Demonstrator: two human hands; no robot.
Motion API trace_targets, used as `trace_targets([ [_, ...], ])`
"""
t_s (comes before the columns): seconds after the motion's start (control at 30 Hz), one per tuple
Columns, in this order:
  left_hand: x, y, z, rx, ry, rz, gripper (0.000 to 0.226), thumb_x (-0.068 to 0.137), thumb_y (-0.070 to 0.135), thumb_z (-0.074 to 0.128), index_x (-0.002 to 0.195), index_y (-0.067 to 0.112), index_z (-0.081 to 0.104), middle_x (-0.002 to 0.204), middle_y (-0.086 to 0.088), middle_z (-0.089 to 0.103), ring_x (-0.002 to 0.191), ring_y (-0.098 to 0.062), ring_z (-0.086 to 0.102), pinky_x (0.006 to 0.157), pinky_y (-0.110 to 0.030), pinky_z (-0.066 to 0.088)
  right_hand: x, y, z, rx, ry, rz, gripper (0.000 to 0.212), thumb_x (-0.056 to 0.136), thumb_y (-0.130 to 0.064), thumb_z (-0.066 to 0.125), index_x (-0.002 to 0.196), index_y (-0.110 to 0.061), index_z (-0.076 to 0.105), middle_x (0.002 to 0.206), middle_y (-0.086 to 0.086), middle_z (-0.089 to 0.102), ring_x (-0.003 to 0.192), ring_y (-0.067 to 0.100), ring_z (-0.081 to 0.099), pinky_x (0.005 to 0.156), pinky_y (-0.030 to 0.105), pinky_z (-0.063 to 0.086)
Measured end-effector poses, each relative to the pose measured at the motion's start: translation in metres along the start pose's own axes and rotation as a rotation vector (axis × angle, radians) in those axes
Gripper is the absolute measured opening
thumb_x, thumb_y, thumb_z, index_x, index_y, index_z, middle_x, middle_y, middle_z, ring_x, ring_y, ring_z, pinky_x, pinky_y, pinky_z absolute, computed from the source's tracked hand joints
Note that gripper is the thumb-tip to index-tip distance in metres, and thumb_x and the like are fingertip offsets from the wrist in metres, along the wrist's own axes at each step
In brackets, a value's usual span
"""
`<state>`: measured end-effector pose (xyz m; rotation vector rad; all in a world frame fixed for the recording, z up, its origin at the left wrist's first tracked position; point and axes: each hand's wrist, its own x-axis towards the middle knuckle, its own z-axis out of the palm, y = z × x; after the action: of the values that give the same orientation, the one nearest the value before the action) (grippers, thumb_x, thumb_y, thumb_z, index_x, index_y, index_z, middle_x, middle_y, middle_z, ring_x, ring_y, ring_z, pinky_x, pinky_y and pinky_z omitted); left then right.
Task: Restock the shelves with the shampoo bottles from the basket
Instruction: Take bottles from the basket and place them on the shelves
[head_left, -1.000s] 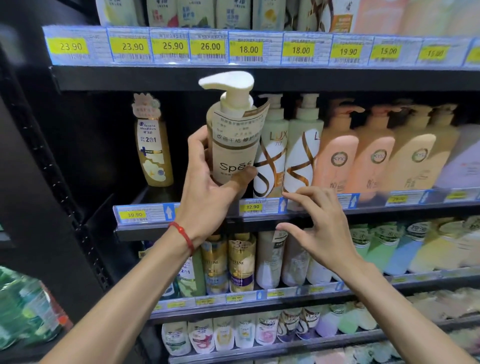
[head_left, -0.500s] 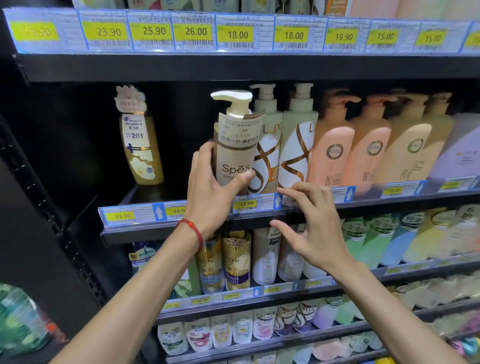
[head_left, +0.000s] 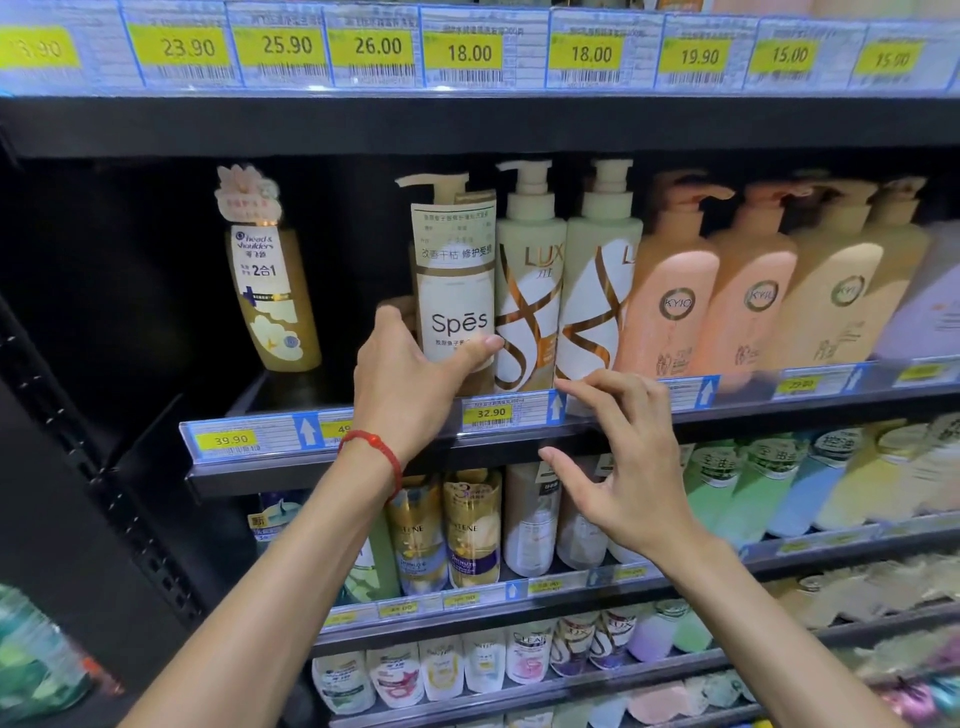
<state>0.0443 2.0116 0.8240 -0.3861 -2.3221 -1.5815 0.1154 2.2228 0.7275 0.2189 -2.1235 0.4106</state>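
Note:
My left hand (head_left: 410, 379) grips the lower part of a beige Spes pump bottle (head_left: 454, 270), thumb across its front. The bottle stands upright on the middle shelf (head_left: 519, 441), right beside a white-and-gold LUX bottle (head_left: 530, 291). My right hand (head_left: 623, 467) hovers in front of the shelf edge below the second LUX bottle (head_left: 597, 301), its fingers spread and holding nothing. The basket is out of view.
A lone Head & Shoulders bottle (head_left: 272, 291) stands at the left with a dark gap between it and the Spes bottle. Peach KYIO bottles (head_left: 675, 306) fill the right. Price tags (head_left: 491, 413) line the shelf edges. Lower shelves hold several more bottles.
My left hand has lowered the Spes bottle and pushed it back onto the shelf beside the LUX bottles. My right hand stays near the shelf edge. The view has moved closer.

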Motion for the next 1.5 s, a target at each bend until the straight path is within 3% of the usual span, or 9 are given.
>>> trace_targets([
  [0.23,-0.010,-0.001,0.002,0.096,-0.021,0.075,0.057,0.086,0.047,0.075,0.127,0.019,0.047,0.130,-0.002,0.063,0.112,-0.015,0.063,0.089,-0.036,0.059,-0.002,0.000,0.002,-0.018,-0.007,-0.012,0.063,0.086,-0.037,0.079,0.141,-0.013,0.061,0.132,0.005,0.055,0.125,0.030,0.047,0.112,0.035,0.038],
  [0.33,-0.027,-0.007,0.002,0.251,0.063,0.146,0.073,0.092,0.043,0.069,0.150,0.014,0.036,0.150,-0.004,0.045,0.135,-0.016,0.045,0.110,-0.027,0.038,-0.002,-0.004,-0.002,-0.053,-0.028,-0.020,0.062,0.088,-0.035,0.077,0.143,-0.012,0.060,0.133,0.008,0.055,0.125,0.032,0.048,0.111,0.040,0.041],
  [0.4,-0.049,-0.009,0.001,0.288,0.114,0.238,0.075,0.095,0.035,0.066,0.156,0.015,0.027,0.157,0.000,0.034,0.144,-0.011,0.033,0.112,-0.019,0.026,-0.004,-0.009,-0.008,-0.088,-0.069,-0.020,0.063,0.089,-0.032,0.074,0.146,-0.011,0.056,0.137,0.010,0.053,0.128,0.033,0.048,0.111,0.043,0.043],
  [0.5,-0.082,-0.014,0.001,0.395,0.121,0.412,0.063,0.095,0.027,0.065,0.150,0.016,0.036,0.149,0.000,0.041,0.138,-0.018,0.042,0.112,-0.032,0.038,-0.018,-0.022,-0.025,-0.110,-0.124,0.005,0.063,0.090,-0.029,0.071,0.148,-0.011,0.054,0.143,0.011,0.051,0.133,0.033,0.047,0.113,0.043,0.042],
  [0.67,-0.136,-0.024,0.006,0.614,-0.078,0.557,0.056,0.093,0.028,0.064,0.145,0.013,0.048,0.145,-0.005,0.049,0.134,-0.027,0.048,0.104,-0.045,0.048,-0.067,-0.051,-0.067,-0.198,-0.147,0.029,0.050,0.092,-0.028,0.066,0.138,-0.009,0.061,0.141,0.011,0.056,0.130,0.032,0.050,0.112,0.041,0.040],
  [0.93,-0.204,-0.047,0.027,0.739,-0.382,0.739,0.054,0.091,0.035,0.062,0.139,0.011,0.053,0.139,-0.011,0.053,0.127,-0.033,0.051,0.090,-0.044,0.051,-0.170,-0.083,-0.120,-0.434,-0.212,0.200,0.051,0.093,-0.033,0.065,0.138,-0.009,0.060,0.134,0.010,0.058,0.124,0.033,0.055,0.108,0.044,0.045],
  [1.13,-0.272,-0.060,0.058,0.732,-0.615,0.853,0.059,0.087,0.042,0.062,0.139,0.015,0.058,0.140,-0.010,0.056,0.131,-0.033,0.051,0.103,-0.045,0.042,-0.261,-0.103,-0.169,-0.576,-0.286,0.398,0.050,0.090,-0.036,0.068,0.133,-0.011,0.064,0.133,0.010,0.060,0.125,0.033,0.055,0.109,0.046,0.045],
  [1.23,-0.301,-0.057,0.073,0.697,-0.692,0.893,0.057,0.087,0.043,0.058,0.136,0.015,0.058,0.138,-0.011,0.056,0.129,-0.033,0.050,0.102,-0.044,0.038,-0.300,-0.112,-0.197,-0.625,-0.321,0.502,0.049,0.093,-0.038,0.064,0.133,-0.011,0.065,0.134,0.010,0.061,0.127,0.033,0.055,0.110,0.047,0.044],
  [1.5,-0.369,-0.022,0.152,0.646,-0.871,0.975,0.055,0.088,0.043,0.056,0.136,0.016,0.057,0.139,-0.009,0.057,0.131,-0.032,0.050,0.103,-0.047,0.046,-0.386,-0.090,-0.270,-0.702,-0.303,0.698,0.046,0.093,-0.040,0.061,0.130,-0.012,0.064,0.133,0.006,0.061,0.127,0.030,0.054,0.109,0.042,0.043],
])
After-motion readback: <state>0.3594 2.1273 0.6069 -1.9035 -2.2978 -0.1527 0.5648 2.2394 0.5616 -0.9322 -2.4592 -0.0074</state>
